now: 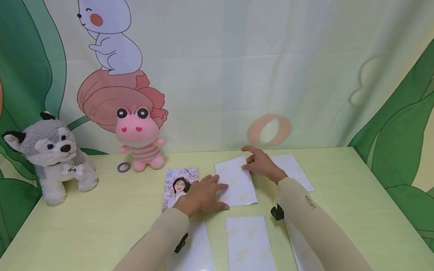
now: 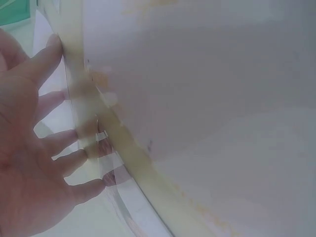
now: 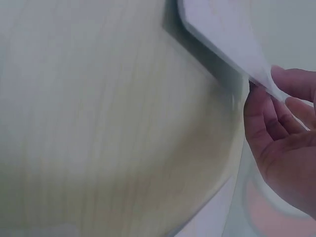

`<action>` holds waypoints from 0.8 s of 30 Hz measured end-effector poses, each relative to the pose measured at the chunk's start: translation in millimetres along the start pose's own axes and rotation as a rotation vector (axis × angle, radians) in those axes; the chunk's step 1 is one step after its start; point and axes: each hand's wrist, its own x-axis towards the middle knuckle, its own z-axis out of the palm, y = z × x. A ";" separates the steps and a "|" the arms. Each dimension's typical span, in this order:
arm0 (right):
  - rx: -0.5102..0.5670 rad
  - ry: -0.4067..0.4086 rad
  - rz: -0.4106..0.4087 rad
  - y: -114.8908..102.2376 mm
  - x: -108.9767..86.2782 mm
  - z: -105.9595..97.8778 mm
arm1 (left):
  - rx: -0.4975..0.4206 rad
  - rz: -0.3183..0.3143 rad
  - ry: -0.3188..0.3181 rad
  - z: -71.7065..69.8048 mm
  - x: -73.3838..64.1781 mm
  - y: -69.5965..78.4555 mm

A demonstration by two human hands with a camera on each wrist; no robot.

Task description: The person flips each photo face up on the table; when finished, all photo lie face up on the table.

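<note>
In the head view, a white-backed photo card [image 1: 236, 185] with faint yellow print lies in the middle of the back row. My right hand [image 1: 264, 165] pinches its right edge between thumb and fingers; in the right wrist view that edge of the card [image 3: 222, 37] is raised off the table. My left hand [image 1: 204, 195] has its fingers spread, fingertips at the card's left edge. It partly covers a face-up photo [image 1: 169, 187] of a person before pink blossoms. The left wrist view shows the left hand [image 2: 34, 143] with straight fingers.
Another white card [image 1: 295, 173] lies behind the right hand. In the front row are more white cards, one left [image 1: 190, 270], one middle [image 1: 249, 251] and one right [image 1: 304, 251] partly under my sleeve. A plush husky [image 1: 57, 159], a pink toy [image 1: 142, 140] and a purple ring [image 1: 124, 167] stand back left.
</note>
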 end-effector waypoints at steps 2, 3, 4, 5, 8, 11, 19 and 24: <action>0.029 -0.037 0.020 0.4 1.4 0.4 | 0.006 -0.002 0.002 -1.3 0.9 -0.4; 0.034 -0.046 0.027 0.7 2.0 0.7 | 0.008 -0.004 0.001 -1.7 1.3 -0.6; 0.037 -0.054 0.031 0.9 2.5 0.7 | 0.010 -0.004 0.001 -2.0 1.7 -0.8; 0.043 -0.061 0.035 0.9 2.7 0.7 | 0.012 -0.005 0.000 -2.3 2.1 -1.0; 0.048 -0.062 0.033 -0.7 1.7 0.9 | 0.015 -0.005 -0.001 -2.4 2.9 -1.4; 0.056 -0.057 0.026 -1.3 0.2 1.8 | 0.010 -0.006 0.010 -1.2 3.0 -0.8; 0.090 -0.067 0.017 2.4 -4.5 5.3 | -0.009 0.011 0.022 4.3 -1.5 -0.2; 0.151 -0.065 0.003 -1.9 -4.7 2.0 | -0.030 0.051 0.056 0.5 -3.3 -3.4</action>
